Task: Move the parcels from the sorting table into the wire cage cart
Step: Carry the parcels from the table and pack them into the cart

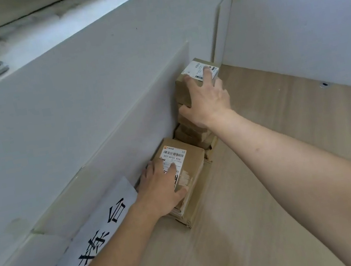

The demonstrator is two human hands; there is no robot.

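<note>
Brown cardboard parcels stand in two stacks on the wooden sorting table (271,198), against the white partition. My left hand (162,189) grips the near top parcel (188,167), which carries a white barcode label; fingers lie across its top and the thumb wraps its near edge. My right hand (207,98) grips the far top parcel (187,83), also labelled, with fingers over the label and the thumb down its side. More parcels (193,134) lie under and between them. The wire cage cart is out of view.
White partition boards (292,35) wall the table at the left and the back. A white paper sign with large black characters (95,240) hangs on the left board. Above runs a window ledge (42,39) with a blister pack. A small hole (324,84) marks the tabletop.
</note>
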